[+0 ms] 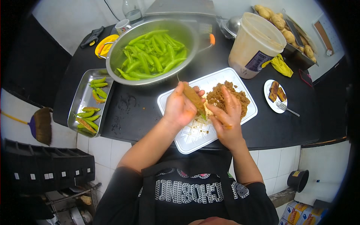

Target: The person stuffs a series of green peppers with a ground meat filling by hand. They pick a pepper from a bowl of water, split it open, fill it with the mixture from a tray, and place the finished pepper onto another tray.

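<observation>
A long green pepper (194, 98), its upper side covered with brown filling, lies in my left hand (181, 108), with the fingers curled around it. My right hand (226, 121) is beside the pepper's lower tip, fingers spread and smeared with orange-brown residue. Beneath both hands is a white plastic tray (185, 143), holding a mound of brown crumbly filling (242, 98) and some pale crumbs. Beyond the tray, a large steel colander (109, 66) holds many green peppers (146, 60). At the left, a rectangular steel tray (73, 105) contains several filled peppers (87, 125).
A tall plastic bucket (239, 47) stands behind the white tray. On the right are a small plate (270, 105) with browned food pieces and a fork (291, 111), a yellow cloth (282, 66) and a crate of potatoes (303, 60). A mug (122, 26) is behind the colander.
</observation>
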Available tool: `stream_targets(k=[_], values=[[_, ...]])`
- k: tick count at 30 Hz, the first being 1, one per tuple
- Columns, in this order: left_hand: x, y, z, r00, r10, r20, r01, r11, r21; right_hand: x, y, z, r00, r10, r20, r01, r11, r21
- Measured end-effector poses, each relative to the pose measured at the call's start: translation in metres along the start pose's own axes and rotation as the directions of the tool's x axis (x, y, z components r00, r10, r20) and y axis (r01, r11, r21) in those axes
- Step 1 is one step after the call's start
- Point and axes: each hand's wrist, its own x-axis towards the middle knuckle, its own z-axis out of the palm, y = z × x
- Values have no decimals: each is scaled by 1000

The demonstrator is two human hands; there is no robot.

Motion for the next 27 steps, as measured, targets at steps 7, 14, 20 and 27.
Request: stream_targets(k=[7, 14, 20, 27], values=[[-9, -5, 19, 997, -4, -81, 8, 999, 50, 3, -11, 10, 986, -11, 169, 65, 946, -317], [-6, -2, 7, 996, -24, 91, 20, 999, 47, -4, -2, 9, 986, 33, 163, 18, 953, -302], [-5, 3, 1, 993, -2, 114, -3, 999, 43, -7, 3, 9, 988, 60, 140, -33, 982, -188], [-6, 8, -3, 989, 19, 145, -23, 1000, 22, -6, 6, 7, 995, 82, 47, -78, 992, -97]])
